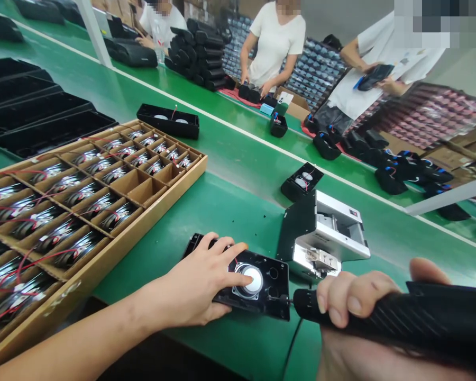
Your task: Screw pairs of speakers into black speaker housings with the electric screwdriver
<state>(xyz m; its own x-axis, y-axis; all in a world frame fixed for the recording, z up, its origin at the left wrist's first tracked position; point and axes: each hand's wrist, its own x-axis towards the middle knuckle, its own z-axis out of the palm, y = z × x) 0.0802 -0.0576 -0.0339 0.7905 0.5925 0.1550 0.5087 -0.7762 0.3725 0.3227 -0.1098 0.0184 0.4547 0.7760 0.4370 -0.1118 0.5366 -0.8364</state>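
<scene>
My left hand (200, 280) lies flat with fingers spread on a black speaker housing (272, 288) at the near edge of the green table, its fingertips at a round silver speaker driver (253, 280) set in the housing. My right hand (357, 301) is wrapped round the black handle of an electric screwdriver (420, 317), held sideways with its tip against the housing's right edge. A grey and black screw feeder box (325, 233) stands just behind the housing.
A cardboard tray (143, 193) with dividers holds several wired speaker drivers at left. Black trays (35, 114) are stacked behind it. Black housings (168, 120) (301, 181) ride the green belt. Three people in white shirts work across it, among stacked black parts.
</scene>
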